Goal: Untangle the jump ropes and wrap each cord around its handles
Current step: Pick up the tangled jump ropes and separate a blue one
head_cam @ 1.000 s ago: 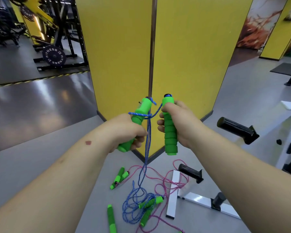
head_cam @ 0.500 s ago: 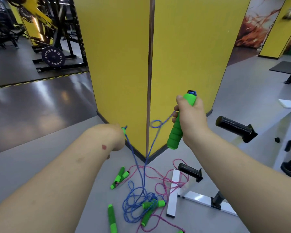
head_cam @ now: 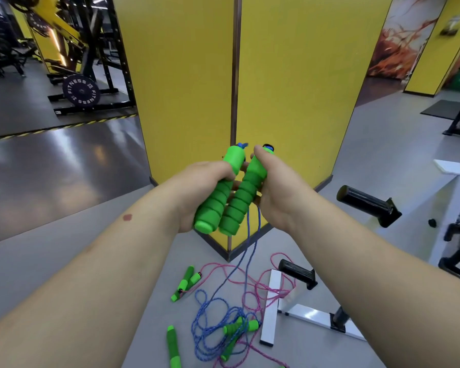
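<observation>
A: Green foam handles, both up in front of the yellow pillar, side by side and touching. Step?

B: Pairing them before wrapping. My left hand grips one, my right hand the other, wrists close together.

A: Next?

B: Probably one hand takes both. The blue cord hangs to the pile at the pillar's foot, tangled with the pink cord.

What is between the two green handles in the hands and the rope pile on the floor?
In the head view, only the blue cord hangs from the handles to the pile; behind it are the yellow pillar's corner and bare floor.
</observation>
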Demonstrator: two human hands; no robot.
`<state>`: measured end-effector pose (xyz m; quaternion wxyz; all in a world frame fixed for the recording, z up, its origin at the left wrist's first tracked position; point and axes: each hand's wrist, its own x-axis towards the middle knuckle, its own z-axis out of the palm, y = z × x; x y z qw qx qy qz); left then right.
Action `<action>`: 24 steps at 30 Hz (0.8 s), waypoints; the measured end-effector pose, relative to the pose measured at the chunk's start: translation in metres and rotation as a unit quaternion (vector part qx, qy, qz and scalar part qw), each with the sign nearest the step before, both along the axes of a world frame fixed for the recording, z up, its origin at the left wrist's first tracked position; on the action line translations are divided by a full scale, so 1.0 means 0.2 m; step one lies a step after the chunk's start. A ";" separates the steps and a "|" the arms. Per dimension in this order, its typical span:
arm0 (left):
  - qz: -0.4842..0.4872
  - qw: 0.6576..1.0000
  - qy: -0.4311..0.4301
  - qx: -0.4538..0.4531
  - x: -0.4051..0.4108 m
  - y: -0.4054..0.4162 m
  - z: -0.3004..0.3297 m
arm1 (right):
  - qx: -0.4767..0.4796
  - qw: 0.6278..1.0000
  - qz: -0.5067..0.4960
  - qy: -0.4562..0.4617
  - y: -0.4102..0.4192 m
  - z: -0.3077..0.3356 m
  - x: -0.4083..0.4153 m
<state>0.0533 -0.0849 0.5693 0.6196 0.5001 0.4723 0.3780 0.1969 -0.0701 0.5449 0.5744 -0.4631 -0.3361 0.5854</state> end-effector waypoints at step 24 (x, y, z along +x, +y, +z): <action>0.016 0.867 -0.452 -0.207 -0.14 0.07 0.10 | 0.055 0.988 0.130 -0.070 -0.08 0.16 0.00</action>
